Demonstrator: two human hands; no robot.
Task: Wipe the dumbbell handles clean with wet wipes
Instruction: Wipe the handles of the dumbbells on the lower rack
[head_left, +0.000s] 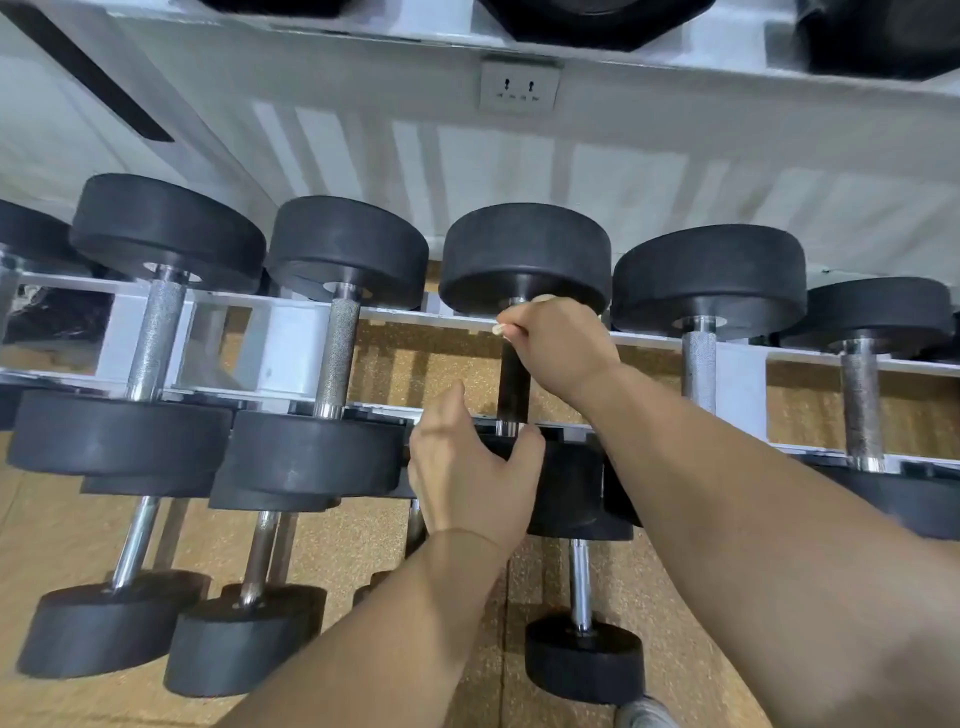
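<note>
A black dumbbell (524, 254) with a dark handle (513, 384) lies across the white rack (291, 332) in the middle of the row. My right hand (558, 340) is curled round the far end of that handle, just under the far weight head, and a small piece of white wet wipe (501, 327) peeks out at its fingertips. My left hand (470, 467) grips the top edge of the same dumbbell's near weight head (569, 483), thumb up and fingers wrapped over the rim.
Neighbouring dumbbells with knurled silver handles lie on the rack to the left (340, 343) and right (698, 364). A lower tier holds smaller dumbbells (582, 654) above a tan speckled floor. A wall socket (519, 85) sits on the white wall behind.
</note>
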